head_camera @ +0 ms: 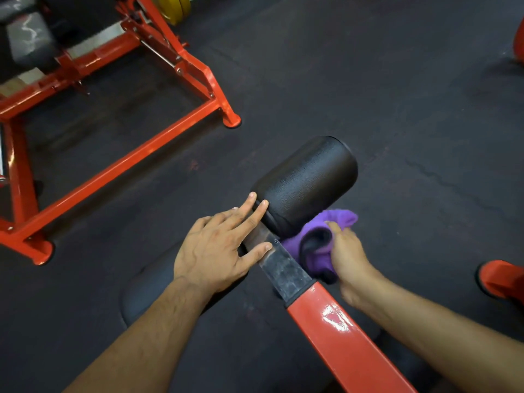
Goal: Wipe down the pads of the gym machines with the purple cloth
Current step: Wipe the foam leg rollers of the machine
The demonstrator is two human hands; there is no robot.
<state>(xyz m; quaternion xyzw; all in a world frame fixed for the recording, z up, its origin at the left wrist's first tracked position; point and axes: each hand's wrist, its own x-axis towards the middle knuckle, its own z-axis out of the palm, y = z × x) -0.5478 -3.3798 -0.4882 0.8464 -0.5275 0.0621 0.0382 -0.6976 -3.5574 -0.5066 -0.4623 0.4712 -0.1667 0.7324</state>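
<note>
A black cylindrical roller pad [307, 181] sits at the end of a red machine arm [340, 336] with a worn black bracket [283, 268]. My left hand [218, 245] lies flat with straight fingers, its fingertips touching the pad's near end and its thumb on the bracket. My right hand [350, 256] grips the bunched purple cloth [317, 245] against the pad's lower right side. A second dark pad [147, 290] lies below my left forearm, partly hidden.
A red steel machine frame [119, 163] with round feet stands at the left on the dark rubber floor [397, 109]. Yellow weight plates [175, 7] sit at the top. A red foot [502, 279] shows at the right edge.
</note>
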